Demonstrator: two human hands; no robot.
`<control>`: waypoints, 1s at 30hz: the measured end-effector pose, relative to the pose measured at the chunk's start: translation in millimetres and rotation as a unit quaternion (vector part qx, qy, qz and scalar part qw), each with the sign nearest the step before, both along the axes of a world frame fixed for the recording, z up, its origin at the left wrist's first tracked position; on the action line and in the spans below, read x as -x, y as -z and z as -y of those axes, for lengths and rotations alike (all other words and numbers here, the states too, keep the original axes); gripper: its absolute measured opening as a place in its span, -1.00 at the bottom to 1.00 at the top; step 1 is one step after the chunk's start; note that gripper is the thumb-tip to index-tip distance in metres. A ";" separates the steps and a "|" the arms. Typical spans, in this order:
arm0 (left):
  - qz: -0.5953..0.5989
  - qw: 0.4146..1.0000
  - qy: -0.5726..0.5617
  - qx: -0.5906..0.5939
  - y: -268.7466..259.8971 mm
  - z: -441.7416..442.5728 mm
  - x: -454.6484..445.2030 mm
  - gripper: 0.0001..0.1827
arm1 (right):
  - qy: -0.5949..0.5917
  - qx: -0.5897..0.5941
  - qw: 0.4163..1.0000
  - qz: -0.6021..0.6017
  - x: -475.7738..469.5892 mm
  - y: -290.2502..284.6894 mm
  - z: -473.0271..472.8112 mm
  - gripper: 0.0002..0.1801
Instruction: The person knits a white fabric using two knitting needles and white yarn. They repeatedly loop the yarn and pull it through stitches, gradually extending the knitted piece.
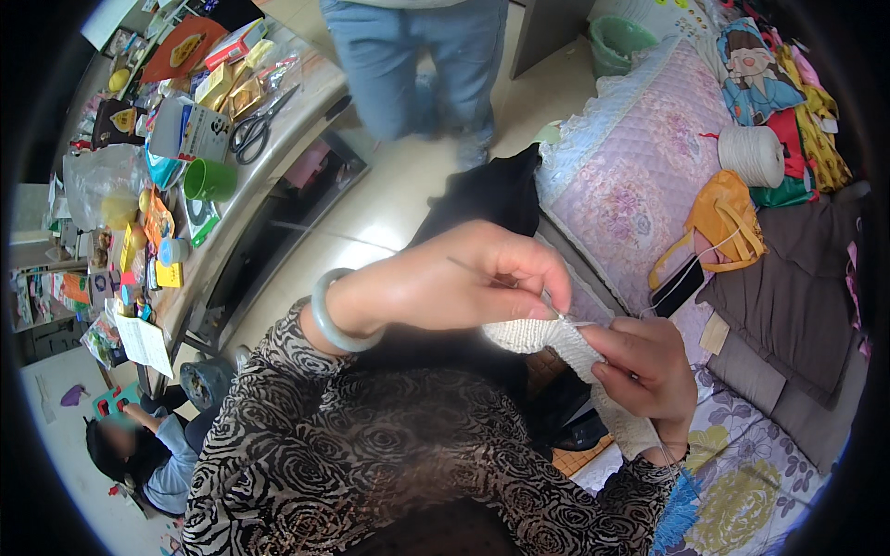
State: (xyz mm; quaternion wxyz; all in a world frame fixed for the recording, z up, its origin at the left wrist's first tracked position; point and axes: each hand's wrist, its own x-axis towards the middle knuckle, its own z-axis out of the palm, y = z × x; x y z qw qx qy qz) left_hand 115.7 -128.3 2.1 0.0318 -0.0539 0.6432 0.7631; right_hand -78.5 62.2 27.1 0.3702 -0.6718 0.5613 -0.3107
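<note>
A strip of cream knitted fabric hangs between my two hands above my lap. My left hand, with a pale bangle at the wrist, pinches a thin knitting needle at the strip's upper edge. On the other side my right hand grips the knitting close to the same stitches, its fingers partly curled over the fabric. The strip runs down past my right wrist, where thin needle or cord lengths show. A pale strand passes from a yellow bag toward my right hand.
A cone of white yarn and a dark phone-like object lie on the quilted cover. Scissors and a green cup are on the cluttered table. One person stands ahead; another sits lower left.
</note>
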 end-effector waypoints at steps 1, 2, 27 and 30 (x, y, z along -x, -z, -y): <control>0.009 1.000 -0.014 -0.016 -0.2 -3.3 0.8 -0.88 | 0.004 0.001 1.000 -0.003 0.3 -0.7 -0.7 -0.51; 0.017 0.999 -0.027 -0.032 0.1 -6.3 1.8 -0.89 | 0.009 0.001 1.000 -0.006 0.6 -1.4 -1.6 -0.51; 0.020 0.982 -0.114 -0.148 0.2 -40.6 32.0 -0.79 | 0.132 0.021 0.991 0.009 12.9 2.5 -41.7 -0.48; 0.024 0.982 -0.111 -0.151 -1.1 -40.4 34.5 -0.78 | 0.135 0.033 0.990 -0.015 14.0 1.6 -42.3 -0.47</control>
